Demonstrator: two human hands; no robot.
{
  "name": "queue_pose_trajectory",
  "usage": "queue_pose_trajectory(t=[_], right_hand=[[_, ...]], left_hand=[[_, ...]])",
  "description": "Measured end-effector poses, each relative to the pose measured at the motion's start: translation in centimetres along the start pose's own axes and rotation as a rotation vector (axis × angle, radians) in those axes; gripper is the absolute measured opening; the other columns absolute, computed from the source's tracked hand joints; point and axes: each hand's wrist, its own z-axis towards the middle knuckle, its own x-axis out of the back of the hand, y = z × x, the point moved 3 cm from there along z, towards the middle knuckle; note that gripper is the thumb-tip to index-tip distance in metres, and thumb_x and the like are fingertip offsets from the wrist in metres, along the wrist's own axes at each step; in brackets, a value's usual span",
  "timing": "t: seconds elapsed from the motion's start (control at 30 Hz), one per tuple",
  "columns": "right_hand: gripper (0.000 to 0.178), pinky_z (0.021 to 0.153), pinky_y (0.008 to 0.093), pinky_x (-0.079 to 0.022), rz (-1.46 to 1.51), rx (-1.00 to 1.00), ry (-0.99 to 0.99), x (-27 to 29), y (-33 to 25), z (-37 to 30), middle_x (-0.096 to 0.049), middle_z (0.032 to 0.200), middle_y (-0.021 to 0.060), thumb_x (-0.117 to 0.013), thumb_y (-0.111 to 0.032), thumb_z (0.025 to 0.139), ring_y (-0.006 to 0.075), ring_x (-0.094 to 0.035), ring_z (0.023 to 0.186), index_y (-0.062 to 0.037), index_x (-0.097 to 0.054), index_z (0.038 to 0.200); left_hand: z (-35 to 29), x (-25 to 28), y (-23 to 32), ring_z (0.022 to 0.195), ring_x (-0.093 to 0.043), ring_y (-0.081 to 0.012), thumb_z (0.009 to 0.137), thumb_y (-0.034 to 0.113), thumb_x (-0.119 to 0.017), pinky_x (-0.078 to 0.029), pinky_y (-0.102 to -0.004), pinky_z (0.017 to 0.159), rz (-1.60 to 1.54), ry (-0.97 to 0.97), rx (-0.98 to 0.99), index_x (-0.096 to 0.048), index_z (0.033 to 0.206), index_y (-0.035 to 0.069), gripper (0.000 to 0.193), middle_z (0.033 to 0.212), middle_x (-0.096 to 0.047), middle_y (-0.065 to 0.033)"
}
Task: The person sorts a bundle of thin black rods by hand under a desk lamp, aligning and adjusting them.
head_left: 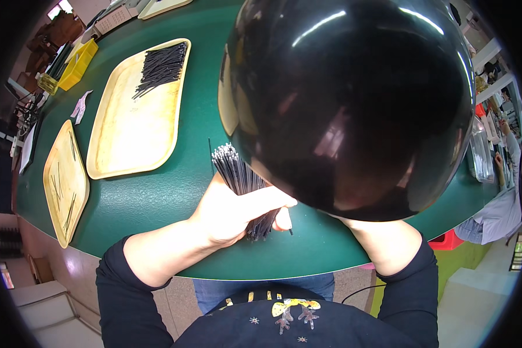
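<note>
My left hand is wrapped round a thick bundle of thin black wires over the near part of the green table. The bundle leans, its pale, whitish ends gathered at the upper left and its dark ends sticking out below my fingers. One wire stands apart beside my hand. A big glossy black dome fills the upper right and covers part of the bundle's side. Only the wrist and heel of my right hand show under its lower edge. The fingers are hidden, so what they touch cannot be seen.
A cream tray left of the bundle bears a pile of black wires. Beside it lies a smaller tray with a few loose strands. Farther off are a pink slip and a yellow bin. Another person's sleeve shows at right.
</note>
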Motion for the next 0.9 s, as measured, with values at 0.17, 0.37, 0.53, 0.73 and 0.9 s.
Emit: queue_pose_trajectory(t=[0.17, 0.37, 0.53, 0.73, 0.9], right_hand=[[0.065, 0.095, 0.0343, -0.030, 0.250, -0.040, 0.037, -0.5, -1.0, -0.7, -0.030, 0.127, 0.0101, -0.060, -0.003, 0.071, 0.0216, -0.033, 0.114, -0.0054, -0.024, 0.125], [0.069, 0.087, 0.0312, -0.038, -0.835, 0.367, -0.060, 8.2, -1.6, -3.2, -0.040, 0.117, 0.0103, -0.068, 0.001, 0.061, 0.0187, -0.043, 0.104, -0.0027, -0.033, 0.120], [0.068, 0.084, 0.0297, -0.040, -1.238, 0.335, -0.016, 6.1, -1.3, -3.3, -0.044, 0.114, 0.0099, -0.070, 0.002, 0.056, 0.0183, -0.045, 0.101, -0.0012, -0.038, 0.116], [0.067, 0.082, 0.0307, -0.041, -1.225, 0.504, 0.016, 5.7, -1.6, -3.3, -0.046, 0.111, 0.0107, -0.071, 0.003, 0.054, 0.0195, -0.048, 0.097, 0.0013, -0.040, 0.113], [0.065, 0.082, 0.0307, -0.041, -1.151, 0.395, -0.053, 7.0, -1.2, -4.1, -0.047, 0.109, 0.0116, -0.069, 0.004, 0.056, 0.0198, -0.049, 0.096, 0.0021, -0.040, 0.113]], left_hand=[[0.1, 0.4, -0.2, 0.050, -0.057, -0.0184, 0.069, 0.001, -0.060, -0.048, -0.0258, 0.049, 0.011, 0.020, -0.029, -0.058, 0.065, -0.005, 0.007, 0.057, -0.057, -0.0135], [0.1, -0.1, 0.3, 0.050, -0.057, -0.0153, 0.070, 0.003, -0.060, -0.047, -0.0236, 0.049, 0.150, 0.019, -0.013, -0.058, 0.065, -0.003, 0.009, 0.056, -0.057, -0.0108], [0.4, 0.4, 0.2, 0.049, -0.056, -0.0117, 0.072, 0.007, -0.059, -0.045, -0.0219, 0.048, 0.348, 0.026, 0.027, -0.057, 0.063, -0.001, 0.013, 0.055, -0.057, -0.0078], [0.3, 0.5, 0.2, 0.049, -0.055, -0.0106, 0.072, 0.009, -0.060, -0.045, -0.0215, 0.047, 0.451, 0.055, 0.044, -0.056, 0.061, -0.001, 0.015, 0.055, -0.057, -0.0072], [0.4, 0.8, -0.2, 0.049, -0.055, -0.0106, 0.072, 0.008, -0.059, -0.045, -0.0213, 0.047, 0.419, 0.048, 0.017, -0.056, 0.061, -0.001, 0.015, 0.055, -0.057, -0.0075]])
